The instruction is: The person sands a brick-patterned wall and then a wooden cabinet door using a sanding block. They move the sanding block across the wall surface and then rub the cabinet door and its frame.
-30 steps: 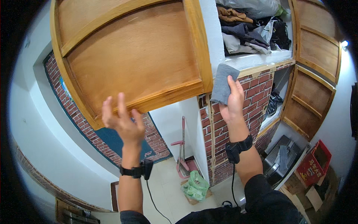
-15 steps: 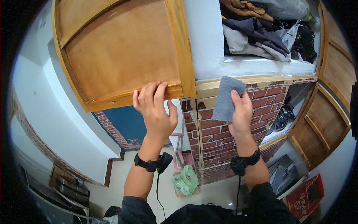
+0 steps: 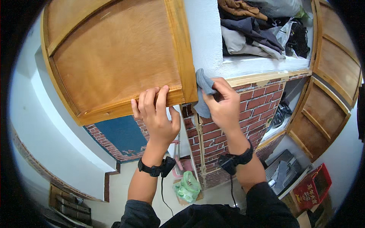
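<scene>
An open wooden cabinet door (image 3: 118, 53) with a raised frame fills the upper left. My left hand (image 3: 157, 121) grips its lower rail, fingertips resting over the top of the rail and thumb below. My right hand (image 3: 224, 106) pinches a folded grey cloth (image 3: 204, 84), which lies along the door's right-hand edge near its lower corner. Part of the cloth is hidden behind my fingers, and its lower end hangs in front of the brick-patterned panel. Each wrist wears a black strap with a small device and cable.
Folded clothes (image 3: 254, 34) fill the white-edged compartment at upper right. Below runs a brick-patterned cabinet front (image 3: 254, 102). More wooden doors (image 3: 319, 117) stand open at right. On the floor are a green plastic bag (image 3: 187, 187) and a red box (image 3: 313, 186).
My right hand has moved left with the grey cloth, from in front of the brick panel to the door's edge. The cloth is now bunched. My left hand keeps its place on the rail.
</scene>
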A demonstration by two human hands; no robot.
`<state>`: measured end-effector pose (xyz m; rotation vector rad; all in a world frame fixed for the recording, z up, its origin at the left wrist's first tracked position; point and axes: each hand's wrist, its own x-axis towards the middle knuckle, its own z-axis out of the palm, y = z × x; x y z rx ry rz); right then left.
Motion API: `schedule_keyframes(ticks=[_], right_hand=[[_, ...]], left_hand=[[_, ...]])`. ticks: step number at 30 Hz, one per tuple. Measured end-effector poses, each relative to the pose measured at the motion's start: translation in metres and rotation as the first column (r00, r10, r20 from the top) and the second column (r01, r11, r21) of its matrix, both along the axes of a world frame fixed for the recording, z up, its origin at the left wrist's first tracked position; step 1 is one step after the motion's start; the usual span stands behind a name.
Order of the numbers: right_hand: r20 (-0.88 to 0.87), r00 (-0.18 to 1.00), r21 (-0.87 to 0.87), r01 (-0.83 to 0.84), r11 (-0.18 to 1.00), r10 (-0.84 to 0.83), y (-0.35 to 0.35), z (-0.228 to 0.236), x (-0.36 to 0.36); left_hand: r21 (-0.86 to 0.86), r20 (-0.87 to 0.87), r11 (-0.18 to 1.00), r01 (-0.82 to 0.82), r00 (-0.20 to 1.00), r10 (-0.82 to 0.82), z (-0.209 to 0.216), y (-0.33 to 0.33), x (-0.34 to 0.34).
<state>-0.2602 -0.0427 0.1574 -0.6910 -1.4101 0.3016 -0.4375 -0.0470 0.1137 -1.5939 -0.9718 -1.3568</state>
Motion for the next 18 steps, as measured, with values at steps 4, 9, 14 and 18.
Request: schedule_keyframes(ticks=[4, 9, 14, 18], right_hand=[[-0.034, 0.999, 0.092, 0.003, 0.996, 0.0, 0.003, -0.002, 0.008], [0.072, 0.996, 0.153, -0.055, 0.987, 0.045, -0.001, -0.01, 0.011], [-0.089, 0.98, 0.168, -0.162, 0.973, 0.178, 0.004, -0.007, 0.012], [0.161, 0.979, 0.242, -0.163, 0.956, 0.127, 0.011, -0.012, 0.024]], left_hand=[[0.021, 0.005, 1.0, 0.018, 1.0, -0.018, -0.001, 0.003, 0.0], [-0.001, 0.033, 0.998, 0.063, 0.997, -0.063, 0.002, -0.002, 0.001], [-0.047, 0.133, 0.994, 0.097, 0.987, -0.09, 0.004, -0.01, 0.023], [-0.021, 0.159, 0.994, 0.103, 0.982, -0.098, 0.005, -0.012, 0.048]])
